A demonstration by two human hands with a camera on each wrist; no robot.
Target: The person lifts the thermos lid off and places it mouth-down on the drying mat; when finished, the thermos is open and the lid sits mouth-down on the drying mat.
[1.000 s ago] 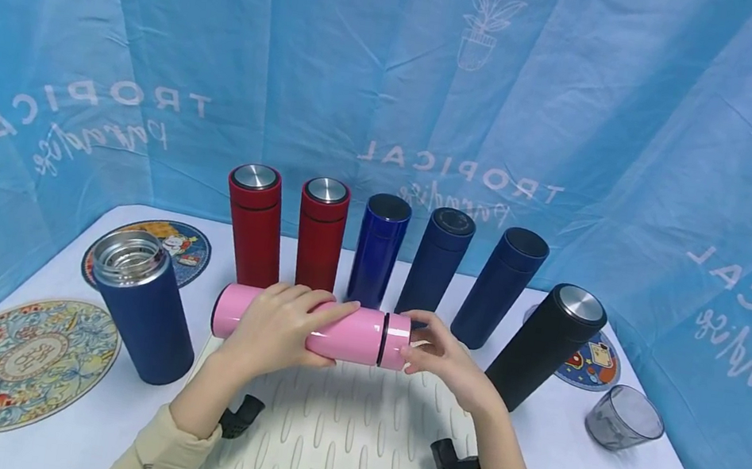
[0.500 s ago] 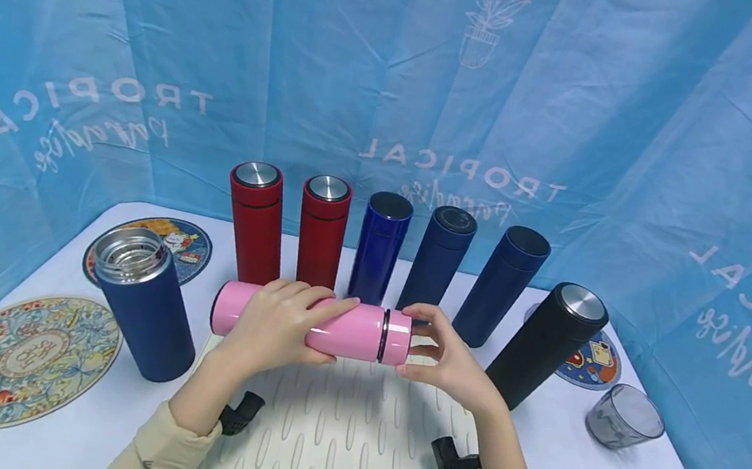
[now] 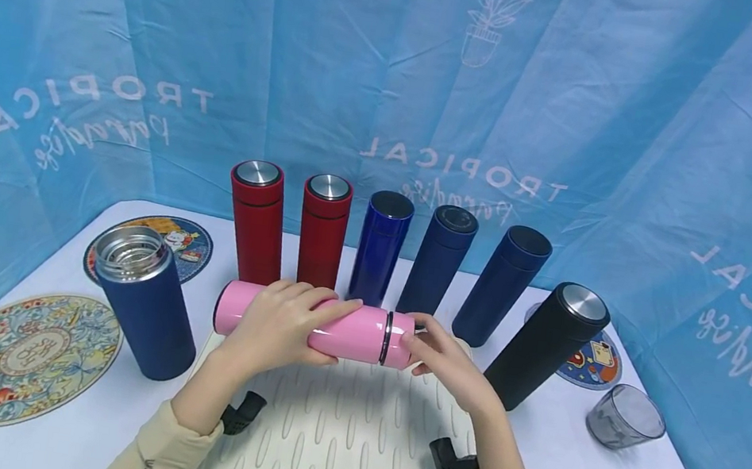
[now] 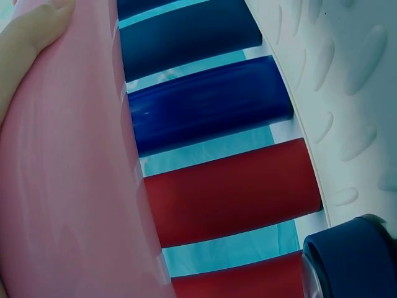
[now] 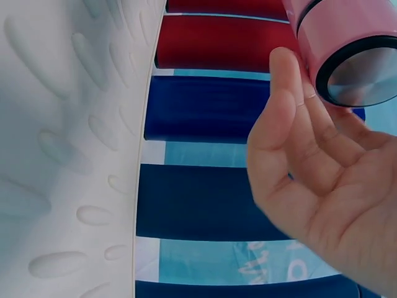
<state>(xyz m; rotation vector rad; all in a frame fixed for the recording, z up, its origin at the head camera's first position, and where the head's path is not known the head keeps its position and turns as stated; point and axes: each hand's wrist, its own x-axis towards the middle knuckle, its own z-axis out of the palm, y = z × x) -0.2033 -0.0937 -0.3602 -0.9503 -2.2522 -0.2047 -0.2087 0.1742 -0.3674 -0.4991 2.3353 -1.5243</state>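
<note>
In the head view a glossy pink thermos (image 3: 348,333) lies on its side above the ribbed white board, with its lid (image 3: 398,340) to the right. A dark ring shows between lid and body. My left hand (image 3: 280,325) grips the body from above, its thumb along the near side. At the lid my right hand (image 3: 448,361) has its thumb on the near face and fingers round the end. The right wrist view shows the lid's silver top (image 5: 366,74) just above my fingers; part of them is hidden behind it. Pink body (image 4: 80,155) fills the left wrist view's left side.
Two red thermoses (image 3: 258,226) and several blue ones (image 3: 440,263) stand in a row behind. A black thermos (image 3: 544,346) stands right, near a tilted-looking grey glass (image 3: 624,418). A lidless navy thermos (image 3: 151,315) stands left, by a round patterned mat (image 3: 26,362). White board (image 3: 333,437) lies in front.
My right hand's fingers, spread around the lid half a second ago, have come together, with the thumb higher on it. My left hand and the thermos stay almost in place.
</note>
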